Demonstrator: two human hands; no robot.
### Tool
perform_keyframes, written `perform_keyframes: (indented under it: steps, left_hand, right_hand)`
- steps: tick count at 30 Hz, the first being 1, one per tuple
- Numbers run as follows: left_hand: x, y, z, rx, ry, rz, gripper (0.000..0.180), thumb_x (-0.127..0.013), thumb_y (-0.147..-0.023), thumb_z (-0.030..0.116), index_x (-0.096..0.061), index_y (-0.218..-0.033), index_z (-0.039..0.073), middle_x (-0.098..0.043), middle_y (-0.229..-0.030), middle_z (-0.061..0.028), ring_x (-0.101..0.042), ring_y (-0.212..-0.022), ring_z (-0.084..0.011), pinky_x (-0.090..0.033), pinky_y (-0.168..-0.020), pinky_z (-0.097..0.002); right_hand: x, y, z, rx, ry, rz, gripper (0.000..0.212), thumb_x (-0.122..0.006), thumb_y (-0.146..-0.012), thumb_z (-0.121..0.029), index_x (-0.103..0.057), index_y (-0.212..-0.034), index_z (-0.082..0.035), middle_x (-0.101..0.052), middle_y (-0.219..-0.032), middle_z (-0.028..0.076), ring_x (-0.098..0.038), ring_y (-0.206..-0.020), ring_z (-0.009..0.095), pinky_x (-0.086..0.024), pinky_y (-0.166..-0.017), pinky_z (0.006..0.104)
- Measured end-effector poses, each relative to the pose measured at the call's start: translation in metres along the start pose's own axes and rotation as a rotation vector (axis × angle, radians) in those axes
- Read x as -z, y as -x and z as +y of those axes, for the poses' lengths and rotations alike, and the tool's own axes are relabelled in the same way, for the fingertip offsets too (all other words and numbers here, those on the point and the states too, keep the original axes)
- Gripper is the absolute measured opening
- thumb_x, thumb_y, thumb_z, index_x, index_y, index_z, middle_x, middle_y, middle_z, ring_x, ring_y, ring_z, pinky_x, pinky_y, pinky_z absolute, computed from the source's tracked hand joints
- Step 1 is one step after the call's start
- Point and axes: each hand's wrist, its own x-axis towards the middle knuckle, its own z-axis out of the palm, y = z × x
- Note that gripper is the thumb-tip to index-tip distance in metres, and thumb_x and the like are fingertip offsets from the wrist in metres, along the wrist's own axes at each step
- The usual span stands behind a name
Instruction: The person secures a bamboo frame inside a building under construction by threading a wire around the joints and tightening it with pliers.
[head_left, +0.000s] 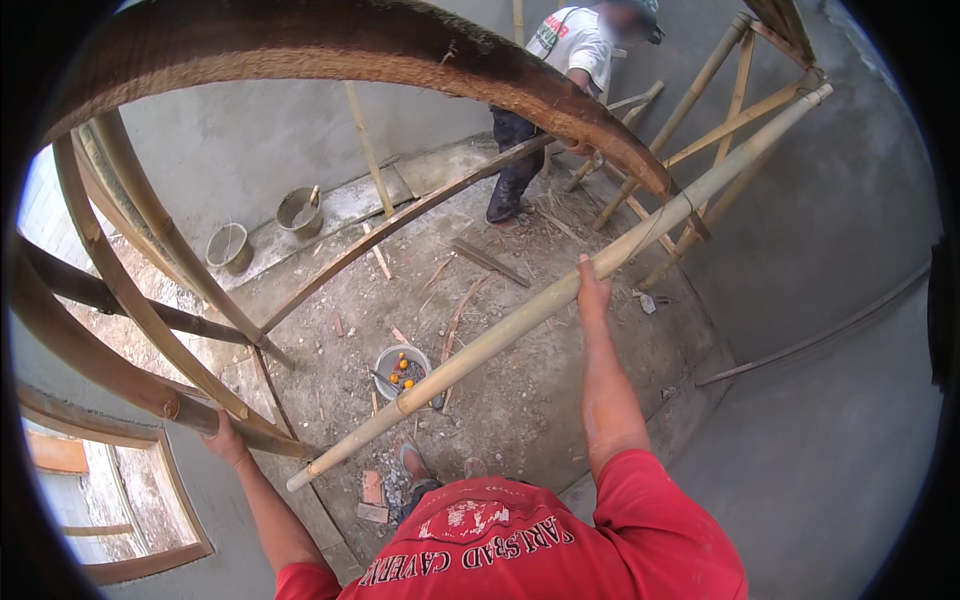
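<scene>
My right arm reaches forward, and my right hand (pixel 593 288) is closed on a long pale bamboo pole (pixel 500 338), near its middle. That pole slants from low left up to the far right. On the left, my left hand (pixel 226 438) grips a thicker brownish bamboo pole (pixel 120 365) from below, near its lower end. The low end of the pale pole lies close to that pole's end. A wide brown wooden beam (pixel 330 50) arches across the top of the view. Part of each hand's fingers is hidden behind the poles.
A co-worker (pixel 560 60) in a white shirt stands at the far wall, hands at the beam. Bamboo framing (pixel 735 110) leans far right. Two buckets (pixel 230 248) stand by the wall; a pail with yellow-orange items (pixel 402 372) sits below the pole. Wood scraps (pixel 490 262) litter the floor.
</scene>
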Motion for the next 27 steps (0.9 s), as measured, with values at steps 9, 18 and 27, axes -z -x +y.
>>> perform_keyframes:
  steps: [9,18,27]
  left_hand:
    - [0.002,0.008,0.012,0.01,-0.074,-0.003,0.047,-0.083,-0.081,0.024,-0.065,-0.112,-0.006,-0.069,-0.105,-0.0136,-0.065,-0.093,-0.023,-0.051,-0.086,-0.0376]
    - [0.0,0.001,-0.006,0.022,-0.016,-0.002,0.042,-0.084,-0.082,0.026,-0.067,-0.107,-0.004,-0.069,-0.103,-0.0112,-0.064,-0.092,-0.0211,-0.051,-0.087,-0.0371]
    - [-0.001,0.004,0.001,0.043,0.042,-0.06,0.04,-0.083,-0.083,0.026,-0.067,-0.106,-0.003,-0.069,-0.098,-0.0087,-0.063,-0.088,-0.0194,-0.05,-0.083,-0.035]
  right_hand:
    - [0.006,0.0,0.01,-0.142,-0.337,-0.064,0.051,-0.075,-0.092,-0.029,-0.059,-0.116,0.012,-0.066,-0.099,0.011,-0.067,-0.086,0.021,-0.053,-0.076,0.0349]
    - [0.006,-0.001,0.006,-0.092,-0.28,-0.061,0.039,-0.075,-0.092,-0.027,-0.061,-0.107,0.007,-0.067,-0.095,0.01,-0.067,-0.081,0.019,-0.054,-0.072,0.0337]
    - [0.002,-0.001,0.009,-0.06,-0.363,-0.026,0.04,-0.074,-0.093,-0.026,-0.058,-0.112,0.006,-0.066,-0.095,0.01,-0.067,-0.078,0.02,-0.054,-0.07,0.0345]
